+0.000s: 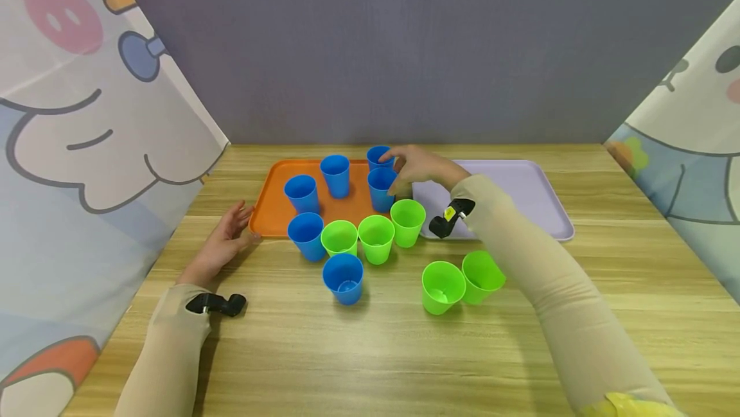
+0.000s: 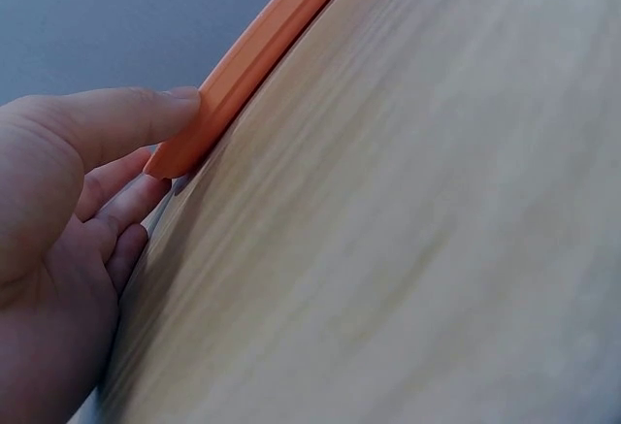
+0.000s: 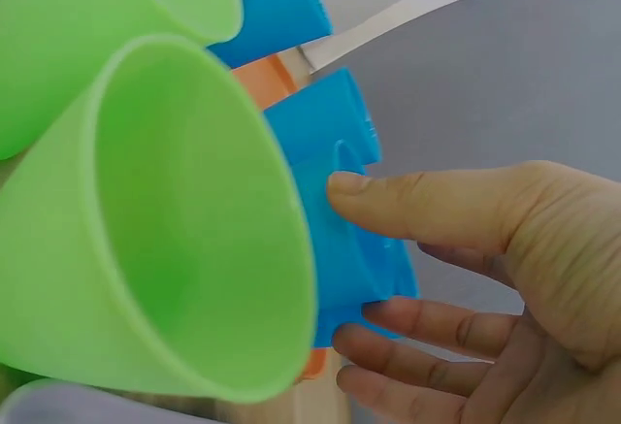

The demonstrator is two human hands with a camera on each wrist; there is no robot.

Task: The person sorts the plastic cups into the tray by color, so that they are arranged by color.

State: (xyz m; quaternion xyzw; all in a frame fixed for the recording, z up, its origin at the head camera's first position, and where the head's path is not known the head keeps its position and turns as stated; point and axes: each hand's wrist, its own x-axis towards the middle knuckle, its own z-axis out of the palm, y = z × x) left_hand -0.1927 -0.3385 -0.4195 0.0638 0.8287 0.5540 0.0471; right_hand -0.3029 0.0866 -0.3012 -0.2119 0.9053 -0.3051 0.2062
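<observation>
My left hand point(image 1: 228, 234) lies at the left edge of the orange tray point(image 1: 272, 202), thumb against the rim and fingers loosely spread. In the left wrist view the thumb point(image 2: 136, 118) meets the tray's edge. At the tray's right end, my right hand point(image 1: 419, 165) reaches over a blue cup point(image 1: 381, 192), beside another blue cup point(image 1: 377, 155) behind it. Its thumb point(image 3: 417, 206) overlaps the front cup's rim in the right wrist view, with the fingers extended along the other side; firm contact cannot be told. Two more blue cups point(image 1: 336, 176) point(image 1: 302, 194) stand upright on the tray.
Before the tray stand two blue cups point(image 1: 308, 237) point(image 1: 343, 279) and green cups point(image 1: 340, 237) point(image 1: 377, 240) point(image 1: 408, 223). Two green cups point(image 1: 442, 287) point(image 1: 482, 275) stand nearer, at right. A lilac tray point(image 1: 517, 192) lies beside the orange one. A grey wall point(image 1: 376, 51) rises behind.
</observation>
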